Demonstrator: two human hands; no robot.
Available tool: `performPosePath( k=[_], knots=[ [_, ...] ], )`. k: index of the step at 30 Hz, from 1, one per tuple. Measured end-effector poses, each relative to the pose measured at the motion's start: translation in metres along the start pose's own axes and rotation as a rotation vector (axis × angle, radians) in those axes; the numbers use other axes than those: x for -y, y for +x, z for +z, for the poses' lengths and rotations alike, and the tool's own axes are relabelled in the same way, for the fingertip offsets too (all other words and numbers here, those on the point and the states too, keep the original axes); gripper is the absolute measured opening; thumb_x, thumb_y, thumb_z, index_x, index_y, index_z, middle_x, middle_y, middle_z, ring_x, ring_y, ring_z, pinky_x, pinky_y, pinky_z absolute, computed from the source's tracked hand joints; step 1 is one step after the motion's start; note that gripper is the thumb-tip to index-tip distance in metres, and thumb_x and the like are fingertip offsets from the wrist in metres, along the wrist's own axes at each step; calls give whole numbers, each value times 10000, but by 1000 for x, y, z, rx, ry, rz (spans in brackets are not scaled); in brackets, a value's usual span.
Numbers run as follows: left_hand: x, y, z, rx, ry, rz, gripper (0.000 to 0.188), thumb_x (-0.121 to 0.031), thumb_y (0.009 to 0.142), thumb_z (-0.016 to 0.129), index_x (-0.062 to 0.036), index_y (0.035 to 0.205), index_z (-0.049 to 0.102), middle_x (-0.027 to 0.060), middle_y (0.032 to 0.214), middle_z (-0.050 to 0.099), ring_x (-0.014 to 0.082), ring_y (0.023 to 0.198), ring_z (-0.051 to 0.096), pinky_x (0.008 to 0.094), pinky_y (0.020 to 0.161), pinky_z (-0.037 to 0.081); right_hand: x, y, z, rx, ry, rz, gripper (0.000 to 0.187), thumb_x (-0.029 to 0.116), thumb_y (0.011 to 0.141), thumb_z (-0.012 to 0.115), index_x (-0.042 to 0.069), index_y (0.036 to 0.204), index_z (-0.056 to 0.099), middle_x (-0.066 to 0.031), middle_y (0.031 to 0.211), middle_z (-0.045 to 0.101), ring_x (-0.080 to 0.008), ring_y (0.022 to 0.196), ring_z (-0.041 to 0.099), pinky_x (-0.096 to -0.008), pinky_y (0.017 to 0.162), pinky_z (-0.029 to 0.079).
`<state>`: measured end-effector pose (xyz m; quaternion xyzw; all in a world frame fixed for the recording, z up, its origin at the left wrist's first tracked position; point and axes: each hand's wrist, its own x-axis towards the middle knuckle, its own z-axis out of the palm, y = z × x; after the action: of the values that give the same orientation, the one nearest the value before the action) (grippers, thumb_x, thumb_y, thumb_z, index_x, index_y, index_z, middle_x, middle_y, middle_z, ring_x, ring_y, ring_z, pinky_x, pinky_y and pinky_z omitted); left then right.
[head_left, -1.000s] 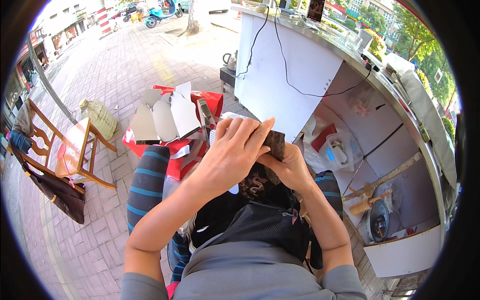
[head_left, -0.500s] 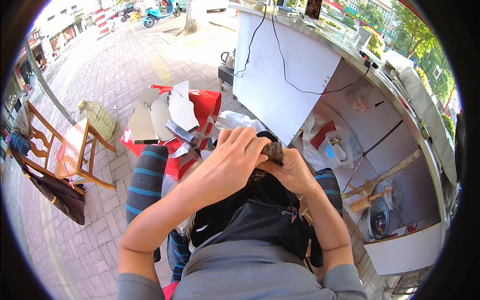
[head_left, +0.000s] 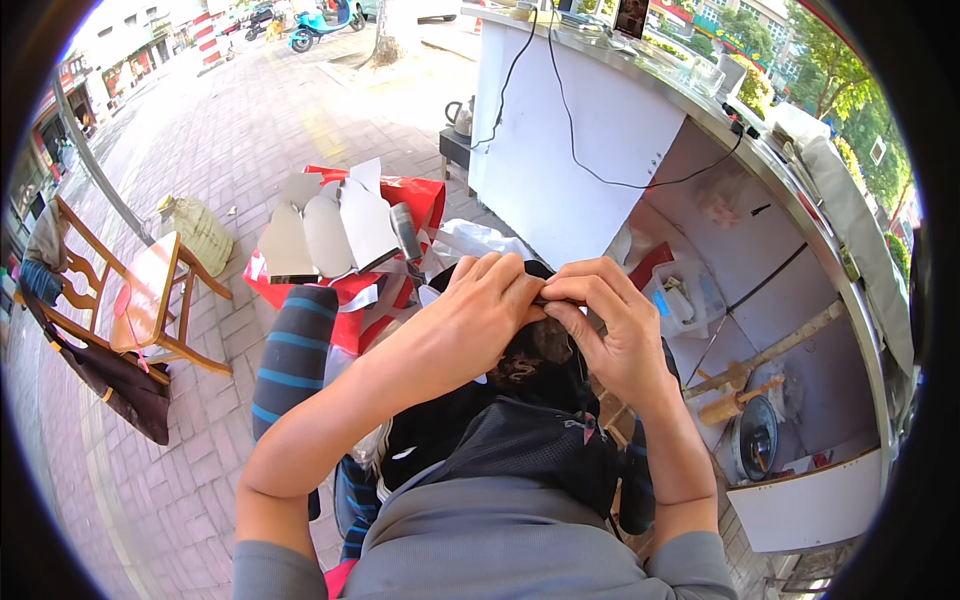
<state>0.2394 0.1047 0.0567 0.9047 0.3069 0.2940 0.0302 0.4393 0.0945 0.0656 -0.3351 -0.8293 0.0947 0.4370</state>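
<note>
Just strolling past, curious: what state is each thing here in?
Left hand: fingers bent, pinching.
Right hand: fingers bent, pinching.
Small dark item: pinched, mostly hidden.
Glossy brown wooden chair: upright, draped.
Clear plastic box: seemingly open, filled.
Silver metal kettle: upright.
Thin black cable: hanging loosely.
Bright blue scooter: parked upright.
Off-white flat pieces: overlapping.

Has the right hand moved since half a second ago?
Yes, the right hand has shifted up and right in the picture, toward the clear plastic container under the counter.

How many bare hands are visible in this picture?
2: the left hand and the right hand, close together above the black cloth. No hand seems hidden.
</note>
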Motion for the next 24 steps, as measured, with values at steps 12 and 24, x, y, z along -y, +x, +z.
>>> performPosePath(
  k=[12,24],
  knots=[
    [8,-8,-17,46,158,45,285,-193,910,612,7,1112,596,95,947,524,239,951,491,351,847,383,-7,-12,-9,7,-13,-23,167,-19,828,706,32,970,633,-95,919,590,-251,755,605,-322,645,502],
    [7,-8,-16,7,53,72,112,-139,859,669,-49,831,607,48,774,514,219,827,526,348,760,395,-6,-12,-18,97,-166,-47,120,27,826,710,50,933,659,-82,835,673,-256,753,657,-329,632,517]
  ],
)
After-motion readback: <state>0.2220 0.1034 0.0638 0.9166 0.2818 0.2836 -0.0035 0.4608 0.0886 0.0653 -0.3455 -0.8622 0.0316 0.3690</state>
